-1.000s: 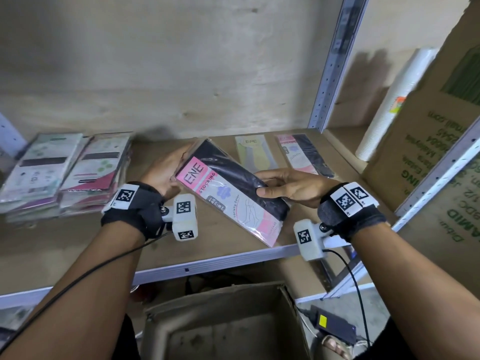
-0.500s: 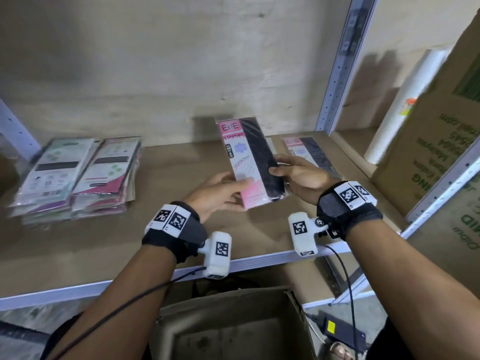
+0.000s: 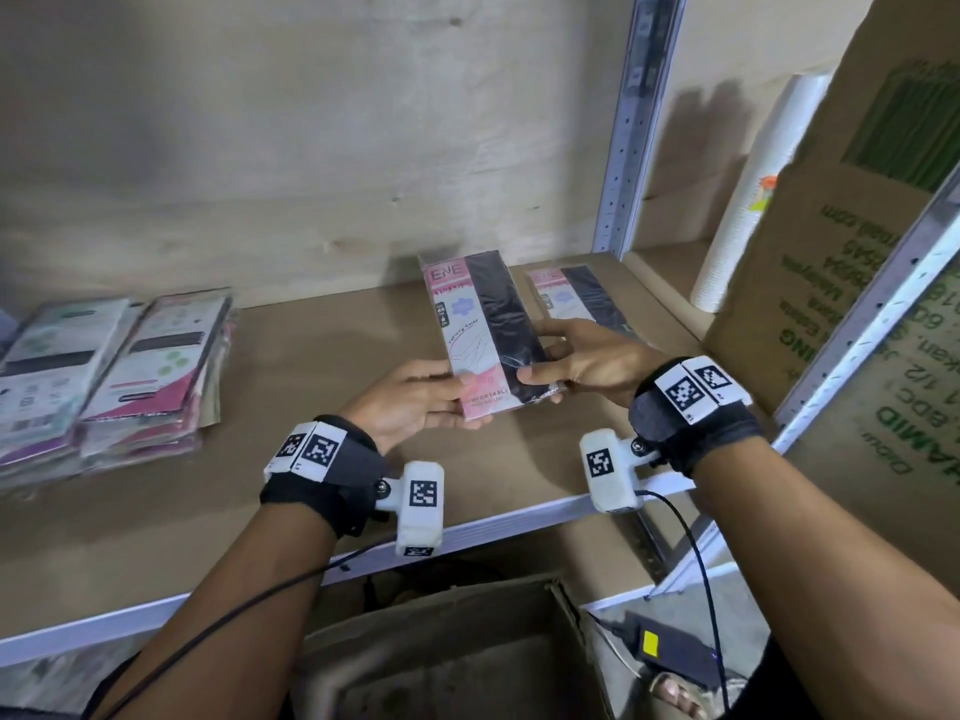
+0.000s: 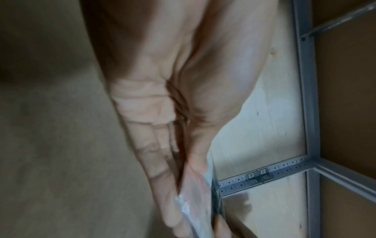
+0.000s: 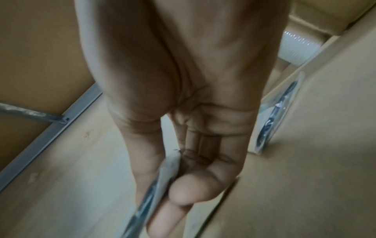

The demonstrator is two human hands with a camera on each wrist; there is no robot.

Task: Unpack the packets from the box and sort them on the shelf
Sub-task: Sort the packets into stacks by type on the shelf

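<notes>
My left hand (image 3: 415, 402) and right hand (image 3: 587, 363) pinch the flat pink-and-black plastic stocking packet (image 3: 485, 330); I should lower it level beside the matching packet (image 3: 576, 298) on the brown wooden shelf (image 3: 322, 356).

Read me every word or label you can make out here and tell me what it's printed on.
"ENE": pink header of the held packet.
"Variety Color": same packet, running sideways.
"COMFORTABLE": its lower pink band; the line beneath is blurred.
"ING", "AMID", "BDC": upside-down green print on the cardboard box; the rest is unreadable.
Stacked packets: print too blurred.
</notes>
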